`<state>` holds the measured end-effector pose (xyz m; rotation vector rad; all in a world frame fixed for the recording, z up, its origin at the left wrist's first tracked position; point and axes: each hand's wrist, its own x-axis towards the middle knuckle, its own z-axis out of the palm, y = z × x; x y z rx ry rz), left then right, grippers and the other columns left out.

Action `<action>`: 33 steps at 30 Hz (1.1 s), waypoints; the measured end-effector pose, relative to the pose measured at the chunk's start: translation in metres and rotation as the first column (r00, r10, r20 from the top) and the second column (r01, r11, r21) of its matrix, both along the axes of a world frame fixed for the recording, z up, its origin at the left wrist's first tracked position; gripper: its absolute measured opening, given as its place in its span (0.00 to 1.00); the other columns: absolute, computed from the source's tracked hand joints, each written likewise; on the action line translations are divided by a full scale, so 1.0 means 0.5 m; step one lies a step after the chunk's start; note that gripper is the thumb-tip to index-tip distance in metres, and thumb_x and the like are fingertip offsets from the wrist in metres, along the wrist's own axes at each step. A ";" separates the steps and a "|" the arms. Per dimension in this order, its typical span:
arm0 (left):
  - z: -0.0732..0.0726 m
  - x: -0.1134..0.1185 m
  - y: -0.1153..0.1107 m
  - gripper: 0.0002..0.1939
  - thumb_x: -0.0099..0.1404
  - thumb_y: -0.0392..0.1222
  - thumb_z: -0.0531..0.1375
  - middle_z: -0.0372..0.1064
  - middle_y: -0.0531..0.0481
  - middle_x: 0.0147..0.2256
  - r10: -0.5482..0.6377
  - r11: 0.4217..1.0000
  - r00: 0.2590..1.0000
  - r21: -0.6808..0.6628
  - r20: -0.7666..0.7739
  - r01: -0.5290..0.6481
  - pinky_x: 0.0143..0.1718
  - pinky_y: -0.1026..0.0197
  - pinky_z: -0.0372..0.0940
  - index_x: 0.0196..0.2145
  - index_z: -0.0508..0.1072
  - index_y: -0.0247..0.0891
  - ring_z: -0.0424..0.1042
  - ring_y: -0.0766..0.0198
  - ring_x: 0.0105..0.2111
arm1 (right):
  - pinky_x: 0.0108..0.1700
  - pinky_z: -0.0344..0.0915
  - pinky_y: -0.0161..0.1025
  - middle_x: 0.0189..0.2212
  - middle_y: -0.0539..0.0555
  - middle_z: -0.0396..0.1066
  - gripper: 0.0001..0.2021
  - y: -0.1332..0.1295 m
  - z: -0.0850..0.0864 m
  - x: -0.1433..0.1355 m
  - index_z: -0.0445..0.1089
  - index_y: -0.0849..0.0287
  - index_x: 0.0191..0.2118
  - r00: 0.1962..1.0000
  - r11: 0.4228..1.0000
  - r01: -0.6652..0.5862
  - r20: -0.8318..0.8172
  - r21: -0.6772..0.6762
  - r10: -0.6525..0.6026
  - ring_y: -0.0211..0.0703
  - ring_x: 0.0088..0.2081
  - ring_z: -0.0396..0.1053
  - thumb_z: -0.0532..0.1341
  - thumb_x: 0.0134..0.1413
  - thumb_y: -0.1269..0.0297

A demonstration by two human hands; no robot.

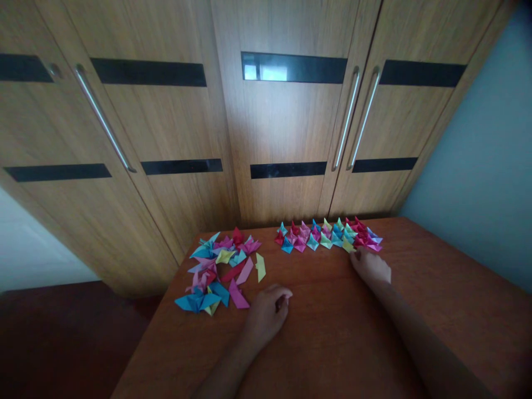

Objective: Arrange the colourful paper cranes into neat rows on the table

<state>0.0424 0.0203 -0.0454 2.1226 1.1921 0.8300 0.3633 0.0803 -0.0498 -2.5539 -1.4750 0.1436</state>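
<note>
My right hand [371,267] reaches to the near edge of a group of standing origami pieces [312,242]. Its fingertips are pinched at a yellow origami piece [348,246], partly hidden by the fingers. These pieces stand close together in rows, in blue, pink, red, mint and yellow. On the left lies a loose pile of folded origami pieces [202,272], flatter and lying at odd angles. My left hand [269,311] rests on the table just right of that pile, its fingers curled in, with nothing visible in them. A magenta folded piece [238,295] lies nearest to it.
The brown wooden table [332,338] carries both groups of paper. Directly behind its far edge rises a wooden wardrobe [282,127] with long metal handles [347,119] and dark strips. A blue-grey wall [482,183] stands on the right.
</note>
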 end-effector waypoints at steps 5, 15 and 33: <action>-0.002 -0.001 0.001 0.12 0.60 0.33 0.51 0.70 0.50 0.31 0.005 1.000 1.000 0.007 -0.005 -0.005 0.30 0.65 0.61 0.35 0.73 0.40 0.68 0.64 0.30 | 0.38 0.64 0.46 0.37 0.61 0.73 0.20 -0.024 0.013 -0.041 0.70 0.55 0.42 0.999 0.999 -0.028 -0.021 -0.015 0.028 0.56 0.40 0.71 0.48 0.58 0.48; 0.043 -0.047 0.033 0.11 0.62 0.35 0.52 0.72 0.50 0.37 0.140 0.980 0.989 0.147 -0.049 -0.131 0.39 0.62 0.65 0.39 0.73 0.41 0.71 0.63 0.34 | 0.34 0.61 0.36 0.33 0.55 0.74 0.16 -0.051 0.012 -0.197 0.70 0.54 0.35 0.942 0.942 -0.335 -0.033 0.007 0.335 0.46 0.37 0.72 0.48 0.60 0.53; 0.120 -0.233 0.121 0.15 0.66 0.39 0.47 0.69 0.41 0.41 0.507 0.861 0.503 0.389 -0.700 -0.326 0.37 0.56 0.64 0.45 0.70 0.39 0.70 0.52 0.40 | 0.29 0.53 0.33 0.32 0.50 0.73 0.15 -0.058 -0.005 -0.195 0.67 0.53 0.35 0.921 0.918 -0.388 0.002 0.079 0.390 0.41 0.35 0.71 0.47 0.62 0.54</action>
